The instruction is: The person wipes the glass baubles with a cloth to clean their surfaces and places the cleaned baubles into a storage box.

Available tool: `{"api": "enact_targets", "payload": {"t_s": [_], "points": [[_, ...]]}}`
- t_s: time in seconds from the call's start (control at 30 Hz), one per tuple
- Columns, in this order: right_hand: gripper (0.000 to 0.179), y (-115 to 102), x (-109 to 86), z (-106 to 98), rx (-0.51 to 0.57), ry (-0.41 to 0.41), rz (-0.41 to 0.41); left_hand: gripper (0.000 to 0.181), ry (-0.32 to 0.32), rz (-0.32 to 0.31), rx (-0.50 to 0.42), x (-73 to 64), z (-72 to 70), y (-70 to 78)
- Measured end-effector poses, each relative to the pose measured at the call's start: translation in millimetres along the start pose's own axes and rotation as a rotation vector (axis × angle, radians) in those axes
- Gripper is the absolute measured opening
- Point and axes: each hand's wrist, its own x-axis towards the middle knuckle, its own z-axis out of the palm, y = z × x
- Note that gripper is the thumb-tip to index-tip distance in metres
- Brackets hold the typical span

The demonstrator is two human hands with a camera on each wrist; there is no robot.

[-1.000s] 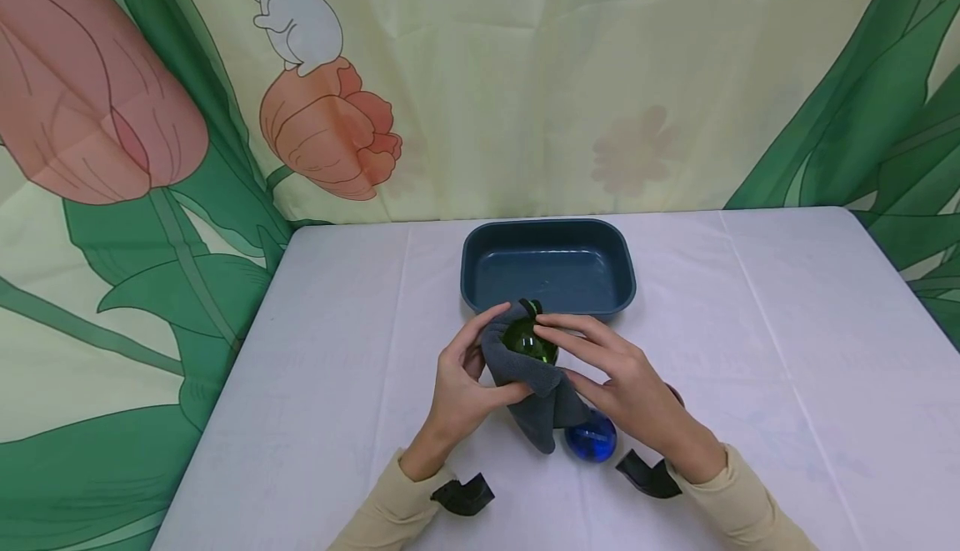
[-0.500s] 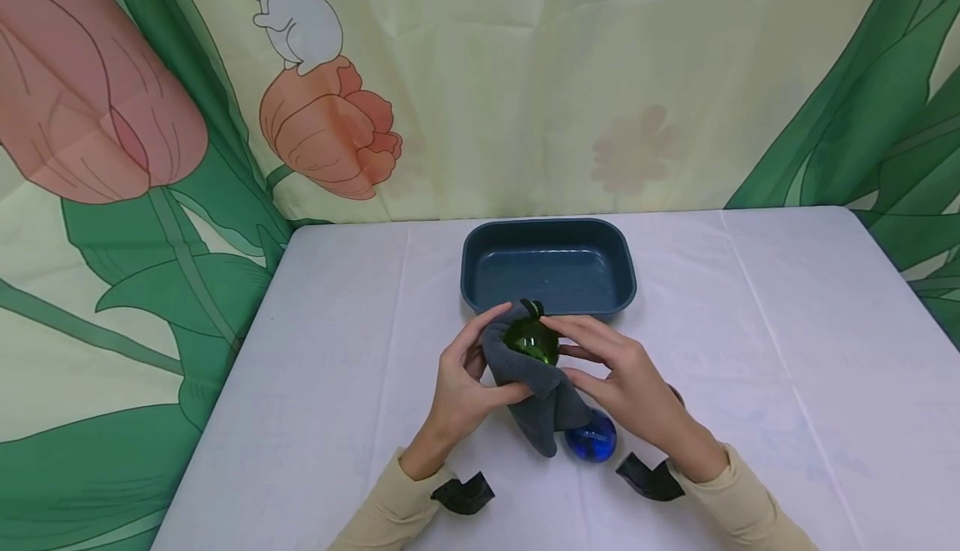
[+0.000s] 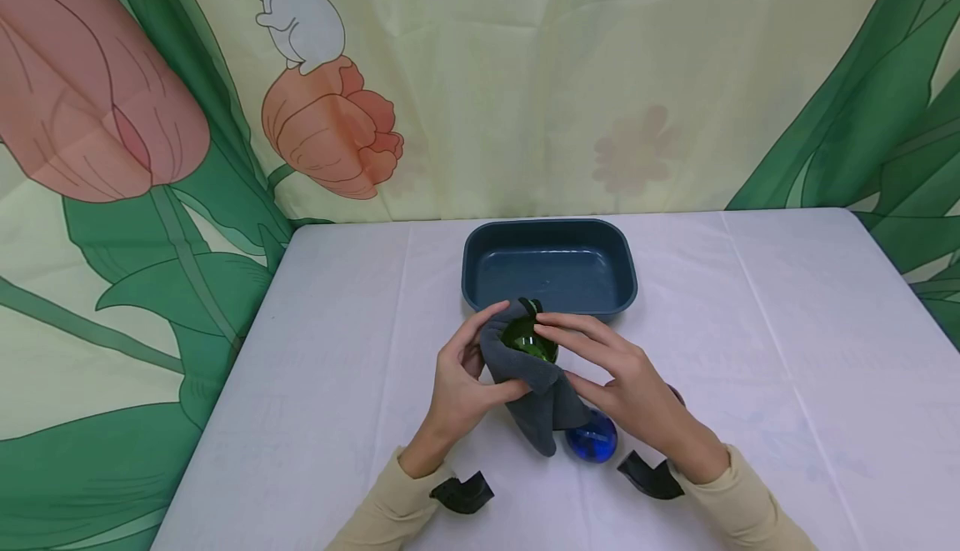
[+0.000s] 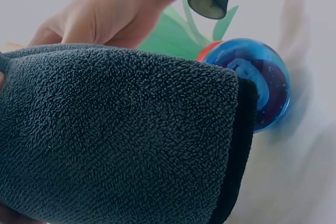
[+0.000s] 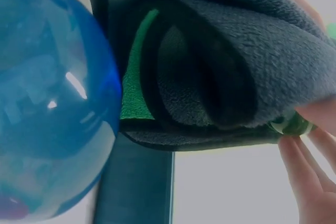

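In the head view a clear green ball (image 3: 528,339) sits in the folds of a dark grey cloth (image 3: 536,393), just in front of the bin. My left hand (image 3: 459,384) grips the cloth around the ball, thumb on the near side and fingers at the far side. From the right, my right hand (image 3: 622,372) holds the ball, two fingertips on its surface and the thumb low by the cloth. The right wrist view shows a sliver of the green ball (image 5: 292,124) between cloth and fingers. The cloth's loose end hangs toward a clear blue ball (image 3: 592,437).
A dark blue rectangular bin (image 3: 622,284) stands just beyond the hands, with nothing visible inside. A reddish object (image 3: 677,395) is mostly hidden behind the right wrist. White cloth covers the table (image 3: 345,326). A floral curtain (image 3: 510,117) hangs behind it.
The right fingertips shifted to the green ball's right edge half a second ago and are now back over its front. The left hand and the cloth have hardly moved.
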Motion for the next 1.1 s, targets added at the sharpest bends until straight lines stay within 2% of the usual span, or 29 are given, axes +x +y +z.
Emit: {"api": "enact_targets", "payload": {"t_s": [0.2,0.43,0.53,0.67,0.8,0.93,1.1], "points": [[0.083,1.9,-1.1,1.9,-0.027,-0.002,-0.018,0.077,-0.006,-0.005,-0.008,-0.6,0.4,-0.4],[0.085,-0.7,-1.0,2.1,-0.057,0.013,-0.034,0.082,-0.013,-0.031,0.042,-1.9,1.5,3.1],[0.082,-1.3,-1.7,2.4,0.005,0.012,0.03,0.083,-0.015,-0.03,0.055,-2.1,2.0,4.0],[0.071,-1.2,-3.0,2.6,0.134,-0.007,0.179,0.084,-0.021,-0.028,0.058,-2.0,2.3,4.1],[0.067,-0.3,-3.4,3.1,0.161,-0.028,0.243,0.084,-0.016,-0.025,0.051,-1.7,1.5,3.6],[0.071,-0.1,-3.3,2.4,0.116,-0.041,0.224,0.083,-0.008,-0.007,0.045,-1.0,0.5,3.2],[0.086,-0.5,-1.8,-0.7,0.031,-0.025,0.095,0.082,-0.008,0.018,0.037,0.2,1.1,1.9]]}}
